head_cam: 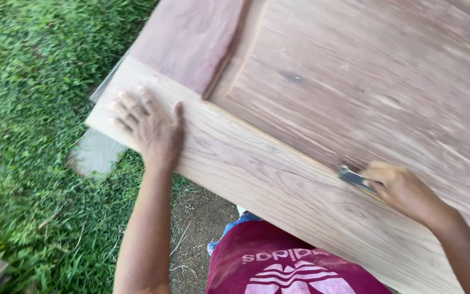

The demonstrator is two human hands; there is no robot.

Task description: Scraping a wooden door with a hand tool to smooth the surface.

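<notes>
Our left hand (150, 128) lies spread flat near the wooden panel's (278, 163) front corner while our right hand (401, 188) pinches a metal scraper (356, 178) at its recessed edge, where tilting could gouge the grain.

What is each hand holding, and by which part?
Right hand grips a small flat scraper by its rear end; left hand holds nothing, flat on the board.

No packages, signs or screens show anywhere in view — only one printed mark. It sits on the maroon shirt (295, 269) at the bottom edge: a white emblem of curved stripes under a short band of white lettering, partly cut off
</notes>
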